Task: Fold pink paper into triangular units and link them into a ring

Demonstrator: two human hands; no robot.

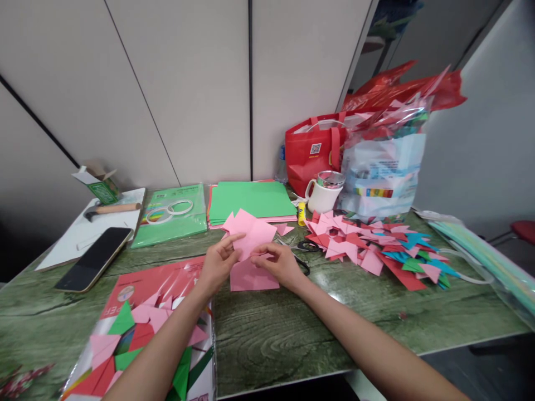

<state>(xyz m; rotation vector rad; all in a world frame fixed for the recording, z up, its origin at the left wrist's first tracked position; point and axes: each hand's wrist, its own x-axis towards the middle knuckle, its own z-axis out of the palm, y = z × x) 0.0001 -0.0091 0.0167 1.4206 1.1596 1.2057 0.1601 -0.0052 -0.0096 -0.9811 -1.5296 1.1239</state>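
Observation:
My left hand (221,259) and my right hand (279,264) pinch a square piece of pink paper (253,236) between them, held a little above the table. Below it another pink sheet (254,279) lies flat on the green table (259,334). Behind the held paper, more pink folded pieces (285,229) show in part. Black-handled scissors (308,245) rest just to the right of my right hand. Under my left forearm is a plastic paper packet (146,278) with several folded pink, red and green pieces on top.
Right of my hands is a pile of folded paper pieces (355,239). At the back stand a glue stick (301,214), a white mug (325,192), a red bag (311,156) and green sheets (251,200). On the left lie a phone (96,259) and a hammer (112,209).

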